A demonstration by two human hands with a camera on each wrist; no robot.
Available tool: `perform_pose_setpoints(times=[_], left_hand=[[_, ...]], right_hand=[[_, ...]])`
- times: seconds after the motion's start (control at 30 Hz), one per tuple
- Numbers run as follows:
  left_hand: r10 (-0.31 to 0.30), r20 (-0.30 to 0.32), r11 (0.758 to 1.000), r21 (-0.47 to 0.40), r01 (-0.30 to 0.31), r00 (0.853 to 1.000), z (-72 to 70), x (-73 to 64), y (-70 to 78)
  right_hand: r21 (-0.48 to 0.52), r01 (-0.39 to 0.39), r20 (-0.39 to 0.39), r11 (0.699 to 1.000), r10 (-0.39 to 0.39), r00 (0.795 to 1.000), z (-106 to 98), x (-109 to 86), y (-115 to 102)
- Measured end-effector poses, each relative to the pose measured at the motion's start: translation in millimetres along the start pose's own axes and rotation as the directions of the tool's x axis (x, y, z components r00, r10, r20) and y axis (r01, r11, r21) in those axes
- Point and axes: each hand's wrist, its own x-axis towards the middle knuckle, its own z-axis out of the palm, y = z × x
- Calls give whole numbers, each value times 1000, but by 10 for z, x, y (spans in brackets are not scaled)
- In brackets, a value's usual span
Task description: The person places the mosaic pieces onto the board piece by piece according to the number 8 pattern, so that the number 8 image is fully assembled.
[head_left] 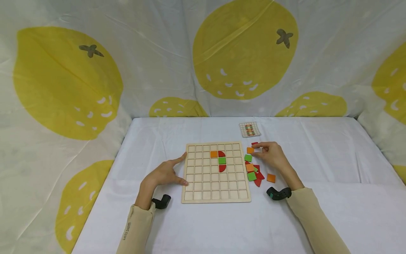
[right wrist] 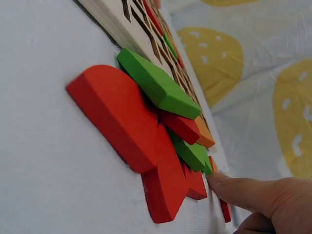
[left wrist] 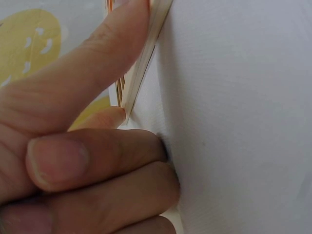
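Observation:
A wooden grid board point(head_left: 215, 197) lies on the table. My left hand point(head_left: 163, 173) touches its left edge with thumb and forefinger spread; in the left wrist view the other fingers point(left wrist: 112, 165) are curled. On the board sit an orange square point(head_left: 214, 154), a green square point(head_left: 222, 160) and two red rounded pieces. My right hand point(head_left: 274, 155) is right of the board, forefinger at a red piece point(head_left: 255, 144) and thumb beside an orange tile point(head_left: 250, 150); whether it pinches either is unclear. In the right wrist view the thumb point(right wrist: 248, 192) shows, but the forefinger is hidden.
Several loose tiles lie in a heap right of the board, among them a green square point(head_left: 251, 176) and red pieces point(right wrist: 112, 117). A lone orange tile point(head_left: 271, 178) lies further right. Behind the board is a small pattern card point(head_left: 249, 129). A lemon-print cloth hangs behind the table.

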Motion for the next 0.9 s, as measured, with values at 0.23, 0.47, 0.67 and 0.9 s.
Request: perform_pose_setpoints(times=[0.23,0.47,0.67,0.9], left_hand=[[3,1,1000,3,-3,1000,8,6,-2],[-2,-2,1000,-3,2,1000,11,3,-4],[2,-2,1000,-8,-2,1000,9,-1,2],[-9,1,1000,1,9,1000,6,-13,10]], right_hand=[[22,15,-11,1000,-15,1000,4,12,31],[46,38,-29,998,-36,999,-4,16,52],[57,39,-58,998,-35,998,-9,12,30],[126,57,-9,990,-57,998,79,-66,-174]])
